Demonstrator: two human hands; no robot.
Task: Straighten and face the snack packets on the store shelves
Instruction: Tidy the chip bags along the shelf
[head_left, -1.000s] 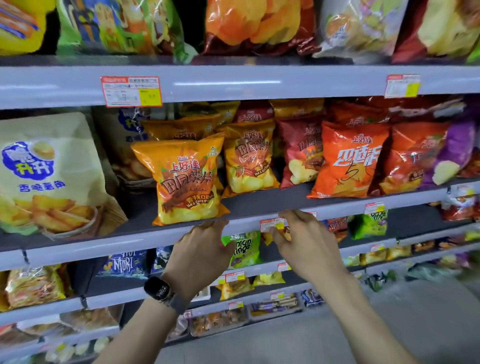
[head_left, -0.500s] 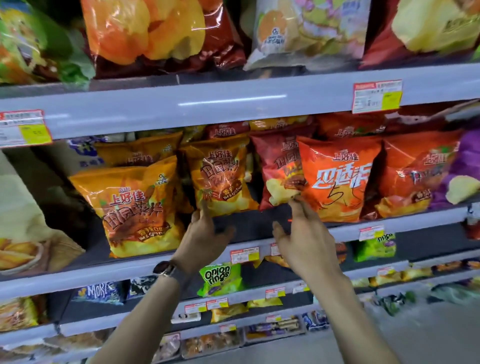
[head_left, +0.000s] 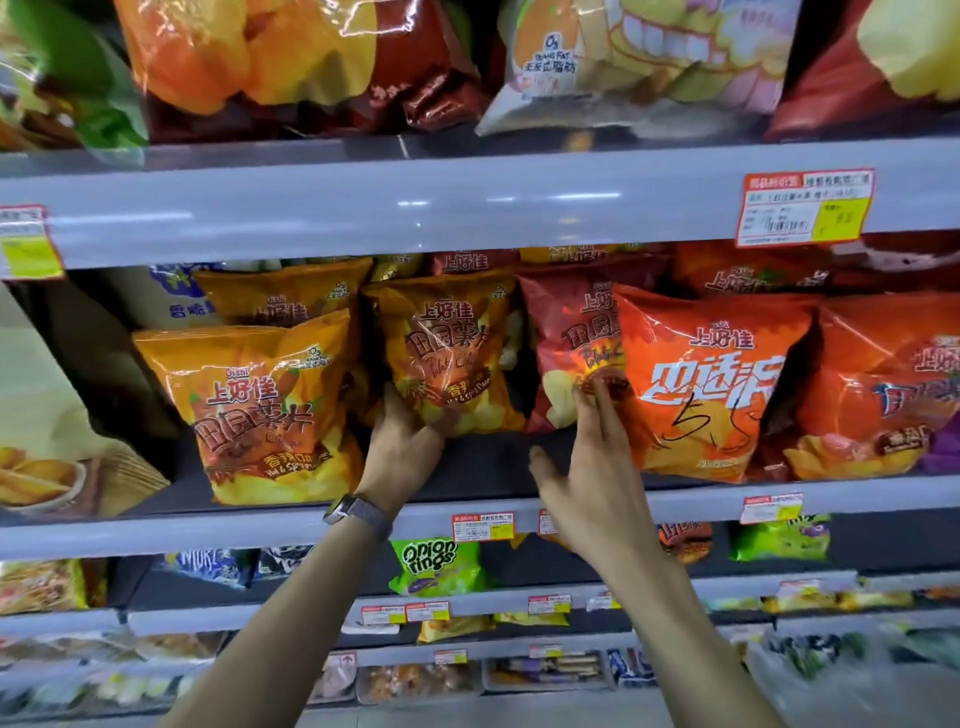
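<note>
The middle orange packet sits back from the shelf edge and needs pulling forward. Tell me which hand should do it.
Left. The left hand grips the middle orange packet by its lower corner. The right hand is open, fingertips on the dark red packet beside it, and would have to shift over.

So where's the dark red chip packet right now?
Head view, middle shelf, just right of centre: the dark red packet stands between the orange packet the left hand grips and the orange-red packet.
</note>
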